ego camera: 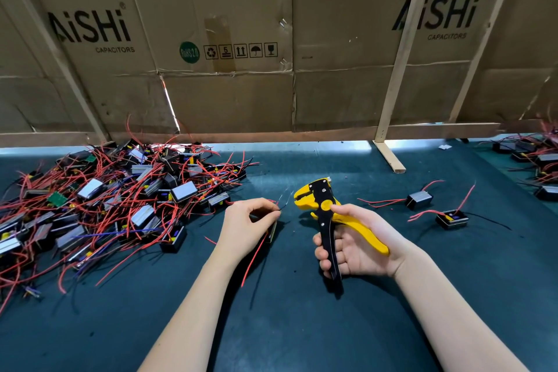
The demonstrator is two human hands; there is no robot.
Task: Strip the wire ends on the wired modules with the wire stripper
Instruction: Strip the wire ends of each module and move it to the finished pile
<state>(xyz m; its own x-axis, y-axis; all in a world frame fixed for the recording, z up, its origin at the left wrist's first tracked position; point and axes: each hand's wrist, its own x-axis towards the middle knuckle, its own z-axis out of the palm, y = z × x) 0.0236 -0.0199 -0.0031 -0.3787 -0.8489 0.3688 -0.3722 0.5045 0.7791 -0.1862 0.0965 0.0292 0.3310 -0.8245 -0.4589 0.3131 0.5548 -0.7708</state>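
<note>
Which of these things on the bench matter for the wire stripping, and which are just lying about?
In use:
- wire stripper, gripped by the right hand
- wired module, its wire pinched by the left hand
- module pile, awaiting stripping

Lying about:
- cardboard sheets
- wooden struts

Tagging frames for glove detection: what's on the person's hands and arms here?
Nothing worn that shows. Both the left hand and right hand are bare: no gloves, rings, watch or wrist strap visible. Both forearms are bare right to the bottom frame edge, so no sleeves are in view. No markings or tape on either.
</note>
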